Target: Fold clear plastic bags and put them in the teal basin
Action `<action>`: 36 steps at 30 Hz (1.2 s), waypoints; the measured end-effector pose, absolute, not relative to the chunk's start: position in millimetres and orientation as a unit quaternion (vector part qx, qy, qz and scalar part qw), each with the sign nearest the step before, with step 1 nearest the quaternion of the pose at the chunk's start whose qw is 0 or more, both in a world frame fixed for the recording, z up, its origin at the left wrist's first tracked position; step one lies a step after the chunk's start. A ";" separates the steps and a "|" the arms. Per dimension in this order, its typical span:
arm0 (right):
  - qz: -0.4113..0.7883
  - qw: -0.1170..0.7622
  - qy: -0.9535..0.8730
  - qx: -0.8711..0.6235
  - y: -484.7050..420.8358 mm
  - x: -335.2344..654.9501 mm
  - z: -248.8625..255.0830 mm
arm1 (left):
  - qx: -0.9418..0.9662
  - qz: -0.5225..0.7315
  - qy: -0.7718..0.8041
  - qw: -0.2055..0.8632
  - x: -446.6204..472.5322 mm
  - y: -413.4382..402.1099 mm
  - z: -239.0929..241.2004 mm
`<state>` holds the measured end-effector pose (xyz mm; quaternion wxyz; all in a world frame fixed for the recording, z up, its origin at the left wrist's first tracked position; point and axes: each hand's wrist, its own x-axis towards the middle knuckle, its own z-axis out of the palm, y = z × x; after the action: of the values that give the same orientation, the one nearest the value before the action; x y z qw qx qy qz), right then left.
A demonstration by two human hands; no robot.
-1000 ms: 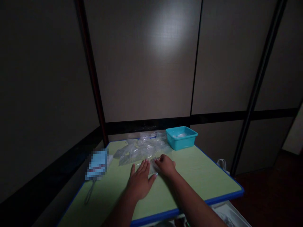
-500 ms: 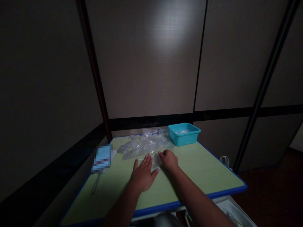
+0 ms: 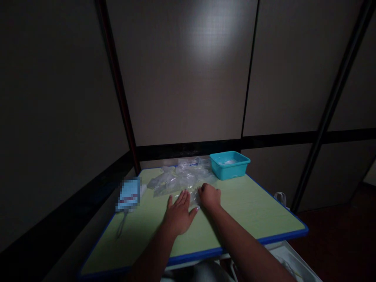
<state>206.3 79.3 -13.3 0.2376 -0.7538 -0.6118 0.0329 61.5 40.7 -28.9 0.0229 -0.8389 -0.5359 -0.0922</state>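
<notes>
Brown-grey wall panels (image 3: 188,90) fill the background, one with a pale glare patch; dim light.

Table (image 3: 252,215): light green top, blue edging. Below its right front edge, a white tray (image 3: 304,263), contents unclear.

Heap of crumpled clear plastic (image 3: 179,178) across the back of the table, left of a turquoise tub (image 3: 229,172). Tub upright at the back right, something whitish inside.

Left hand (image 3: 179,215): fingers spread, palm down, fingertips on the left part of a small plastic piece (image 3: 194,199); nothing gripped. Right hand (image 3: 210,196): curled, grip narrow, thumb and forefinger apparently closed on the right end of the same piece; exact pinch hidden by the knuckles.

Blue packet (image 3: 128,194) at the left edge, pixelated; a thin loop of cord (image 3: 121,226) hangs towards the near side.

Small plastic piece lies on the table between the hands, just in front of the heap. Step in hand, as judged: smoothing or straightening it, left hand steadying, right working its end. Next move probably calls for a light, flat left palm and an even pull or press from the right, since thin film likely creases and slips.

Writing: reddish band on the packet, unreadable. Small blue mark (image 3: 195,161) on the heap, perhaps print; too small to read. No brand legible.
</notes>
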 end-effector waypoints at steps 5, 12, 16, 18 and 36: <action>0.042 0.238 -0.622 -0.745 77.2 207.2 -10.1 | -0.837 -0.110 -0.535 0.032 61.6 38.2 -28.4; 0.061 0.250 -0.633 -0.730 80.2 211.3 -11.8 | -0.843 -0.116 -0.524 0.030 59.5 31.6 -20.9; 0.104 0.326 -0.625 -0.702 86.8 212.7 -18.4 | -0.844 -0.115 -0.524 0.019 59.5 31.6 -20.8; 0.120 0.354 -0.624 -0.686 90.1 212.2 -20.9 | -0.845 -0.118 -0.522 0.012 60.0 32.0 -21.1; 0.083 0.319 -0.642 -0.692 93.4 212.0 -25.0 | -0.841 -0.113 -0.529 -0.007 62.0 36.0 -21.7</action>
<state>212.0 93.4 -25.0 0.3185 -0.6924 -0.6420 0.0831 62.0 36.0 -21.7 -0.0070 -0.8409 -0.5292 -0.1132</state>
